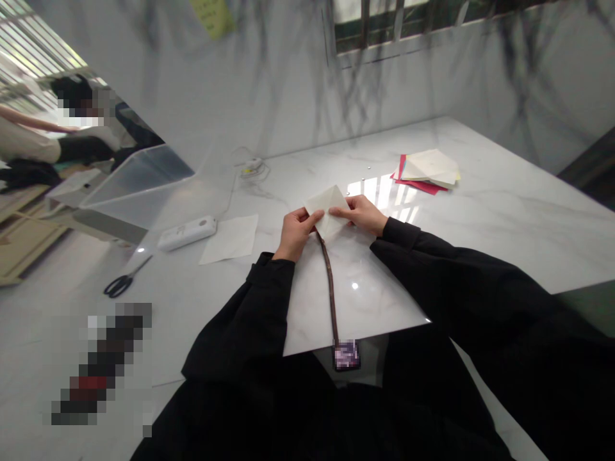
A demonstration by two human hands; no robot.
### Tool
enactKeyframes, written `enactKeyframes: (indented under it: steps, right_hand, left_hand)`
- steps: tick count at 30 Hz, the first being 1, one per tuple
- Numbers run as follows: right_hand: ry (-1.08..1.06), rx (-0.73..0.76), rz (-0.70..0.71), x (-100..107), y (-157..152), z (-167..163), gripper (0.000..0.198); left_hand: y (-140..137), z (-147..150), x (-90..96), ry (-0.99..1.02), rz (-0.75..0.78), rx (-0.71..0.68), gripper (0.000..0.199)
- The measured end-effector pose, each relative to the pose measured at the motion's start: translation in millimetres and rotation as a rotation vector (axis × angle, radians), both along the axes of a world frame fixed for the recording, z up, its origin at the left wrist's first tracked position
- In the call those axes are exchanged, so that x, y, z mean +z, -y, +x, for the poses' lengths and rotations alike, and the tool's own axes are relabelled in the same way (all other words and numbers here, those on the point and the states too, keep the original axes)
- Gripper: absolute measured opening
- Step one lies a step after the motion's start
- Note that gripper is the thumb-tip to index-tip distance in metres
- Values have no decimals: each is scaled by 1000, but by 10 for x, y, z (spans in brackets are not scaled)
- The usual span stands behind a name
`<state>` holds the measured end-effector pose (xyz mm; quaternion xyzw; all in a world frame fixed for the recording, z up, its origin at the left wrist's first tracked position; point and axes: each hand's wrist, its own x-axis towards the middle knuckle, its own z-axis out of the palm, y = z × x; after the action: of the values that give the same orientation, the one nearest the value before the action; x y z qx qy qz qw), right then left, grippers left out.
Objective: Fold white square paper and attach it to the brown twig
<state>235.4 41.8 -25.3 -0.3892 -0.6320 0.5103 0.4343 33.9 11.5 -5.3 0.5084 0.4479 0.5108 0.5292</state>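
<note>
Between my two hands is a cream sheet of paper with crease lines, held up in a diamond shape over the table. My left hand grips its left corner, thumb on top. At the right corner my right hand pinches the same paper, thumb also on top; the fingers behind it are hidden. A dark brown stick-like strip runs from below the paper towards the table's front edge. Whether it touches the paper, I cannot tell.
A stack of coloured paper lies at the right back. To the left are a white sheet, a white oblong device, black-handled scissors and a clear plastic bin. A white cable lies by the wall. A person sits far left.
</note>
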Motion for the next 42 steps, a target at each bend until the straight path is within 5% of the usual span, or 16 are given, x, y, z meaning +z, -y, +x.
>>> enactKeyframes:
  steps: [15, 32, 42]
  right_hand:
    - [7, -14, -23, 33, 33, -1, 66]
    - [-44, -22, -183, 121, 104, -29, 44]
    - [-10, -20, -161, 113, 85, -17, 41]
  left_hand:
    - [-7, -9, -15, -14, 5, 2, 60]
    - [25, 15, 16, -13, -11, -31, 58]
    - [-60, -56, -1, -54, 55, 146, 58]
